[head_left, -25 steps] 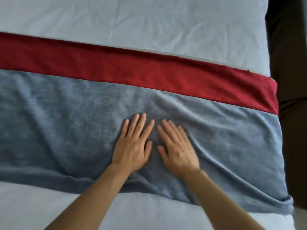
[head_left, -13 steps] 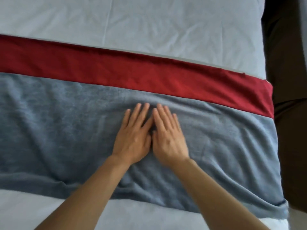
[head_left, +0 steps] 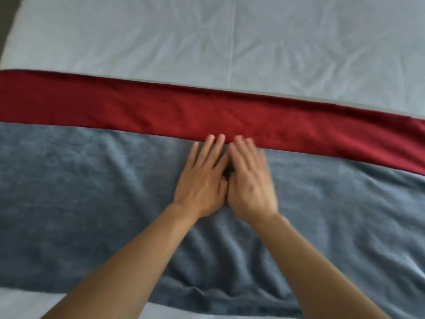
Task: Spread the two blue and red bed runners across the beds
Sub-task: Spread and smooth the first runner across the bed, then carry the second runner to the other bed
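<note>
A bed runner lies across the white bed (head_left: 230,38), with a wide blue-grey part (head_left: 80,203) nearest me and a red strip (head_left: 115,109) along its far edge. My left hand (head_left: 202,180) and my right hand (head_left: 250,183) press flat on the blue part, side by side and touching. Their fingers are straight, and the fingertips reach the seam where the red strip begins. The blue fabric is wrinkled around and below my wrists. Only this one runner is in view.
White sheet covers the bed beyond the red strip, and a thin band of it shows at the near edge (head_left: 18,302). A dark floor corner (head_left: 7,17) shows at the top left.
Both hands have slid forward over the blue fabric, from its middle up to the red strip, and have come together. The view has shifted left, so the bed's right edge is out of sight.
</note>
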The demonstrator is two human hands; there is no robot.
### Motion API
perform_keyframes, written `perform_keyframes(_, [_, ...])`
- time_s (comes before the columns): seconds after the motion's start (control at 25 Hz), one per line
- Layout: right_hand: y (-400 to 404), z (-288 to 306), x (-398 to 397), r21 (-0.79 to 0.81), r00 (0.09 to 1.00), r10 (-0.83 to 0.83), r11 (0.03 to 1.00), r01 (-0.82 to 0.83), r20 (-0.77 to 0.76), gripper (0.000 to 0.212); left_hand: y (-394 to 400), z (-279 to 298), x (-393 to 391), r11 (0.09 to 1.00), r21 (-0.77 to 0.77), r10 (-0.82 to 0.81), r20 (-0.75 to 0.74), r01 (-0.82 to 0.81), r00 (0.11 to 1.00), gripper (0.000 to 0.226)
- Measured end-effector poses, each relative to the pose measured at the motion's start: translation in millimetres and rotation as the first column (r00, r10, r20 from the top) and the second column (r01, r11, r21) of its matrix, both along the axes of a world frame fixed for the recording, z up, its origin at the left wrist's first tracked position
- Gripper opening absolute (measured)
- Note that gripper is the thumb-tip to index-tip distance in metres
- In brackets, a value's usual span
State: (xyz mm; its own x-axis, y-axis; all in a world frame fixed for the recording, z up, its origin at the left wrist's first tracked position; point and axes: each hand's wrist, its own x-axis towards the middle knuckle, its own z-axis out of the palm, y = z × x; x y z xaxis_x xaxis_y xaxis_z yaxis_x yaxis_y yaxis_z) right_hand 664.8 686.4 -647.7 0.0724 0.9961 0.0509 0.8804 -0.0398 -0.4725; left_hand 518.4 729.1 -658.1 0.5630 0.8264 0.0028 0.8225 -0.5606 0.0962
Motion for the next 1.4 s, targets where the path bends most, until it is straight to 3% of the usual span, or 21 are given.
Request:
perform_keyframes(0.08, [17,-5,-41,-0.048,0.996,0.087,0.995,-0.086,0.024,0.06,7,-9,-30,0.999,0.007,0.047,-0.048,-0.047,0.998,0.072])
perform_keyframes(0.16, [26,-15,-30,-0.066,0.991,0.053,0.997,-0.045,0.123,0.058,30,-14,-81,0.988,0.015,0.154,-0.033,-0.154,0.987,0.073])
perform_keyframes(0.36, [7,-13,83,-0.101,0.908,-0.331,0.925,0.366,0.258,0.066,76,-12,-175,0.909,0.051,0.414,0.005,-0.413,0.91,0.066])
perform_keyframes(0.48, [-3,-2,82,-0.13,0.9,-0.353,0.91,0.394,0.254,0.063,69,-6,-163,0.882,-0.017,0.47,0.058,-0.47,0.881,0.066])
perform_keyframes(0.68, [-20,32,34,-0.192,0.96,-0.248,0.944,0.27,0.131,0.063,22,28,-52,0.962,-0.22,0.21,0.221,-0.161,0.952,0.062])
perform_keyframes(0.88, [-25,112,58,-0.271,0.984,-0.15,0.947,0.172,0.1,0.059,9,91,-11,0.931,-0.365,0.023,0.129,0.026,0.991,0.068])
perform_keyframes(1.16, [-54,300,124,-0.179,0.963,-0.222,0.952,0.248,0.156,0.062,34,284,29,0.962,-0.254,-0.057,0.153,0.095,0.987,0.08])
perform_keyframes(1.4, [-133,446,172,-0.038,0.944,-0.238,0.967,0.253,0.229,0.064,-22,435,112,0.905,-0.138,-0.346,0.312,0.402,0.885,0.077])
